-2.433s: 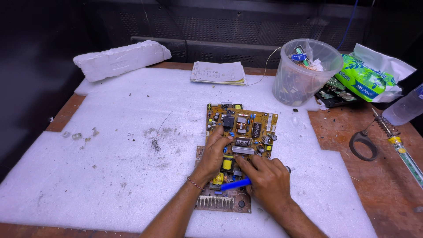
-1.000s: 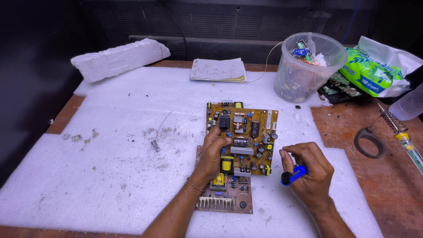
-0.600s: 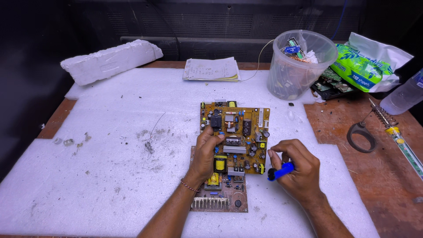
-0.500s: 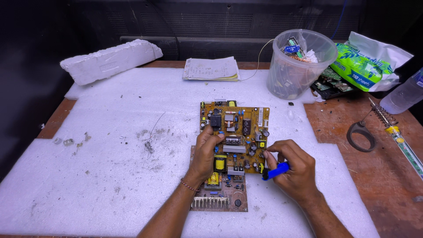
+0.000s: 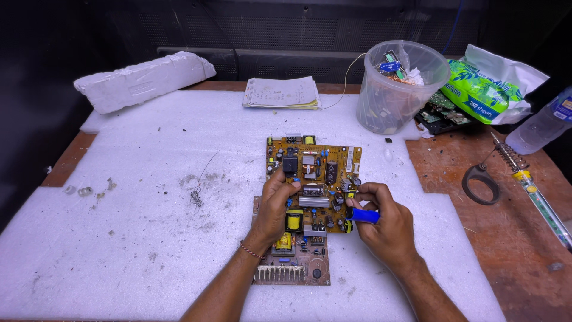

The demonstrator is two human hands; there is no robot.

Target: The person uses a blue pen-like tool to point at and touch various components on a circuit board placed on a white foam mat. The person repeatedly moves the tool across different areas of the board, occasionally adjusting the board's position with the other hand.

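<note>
- Head view: the left hand (image 5: 275,206) lies flat on the yellow circuit board (image 5: 311,179), fingers spread over its left-centre parts and pressing it down. This hand's grip is released; it pins the board but closes around nothing.
- The right hand (image 5: 381,222) has its grip clenched on a blue-handled tool (image 5: 362,215), thumb and fingers wrapped round the handle. The tool's working end points left and meets the board's right edge, near the small parts at its lower right corner. The tip itself is hidden by the fingers, so the exact contact cannot be told.
- The yellow board sits near the middle of the white foam sheet (image 5: 149,238) on the bench, partly overlapping a second, brown board (image 5: 292,268) that lies under its lower end, nearer the person.
- To do this well, I judge that the left palm should bear down squarely so the upper board does not rock on the lower one, and that the tool should be held low and steady, with force fed in gently to spare neighbouring parts.
- Farther off: a clear plastic tub (image 5: 399,83) of scrap parts, a paper pad (image 5: 281,93), a block of white foam (image 5: 140,80), a green packet (image 5: 485,89), a plastic bottle (image 5: 545,122), and a soldering iron (image 5: 530,185) on the bare wood at the right.
</note>
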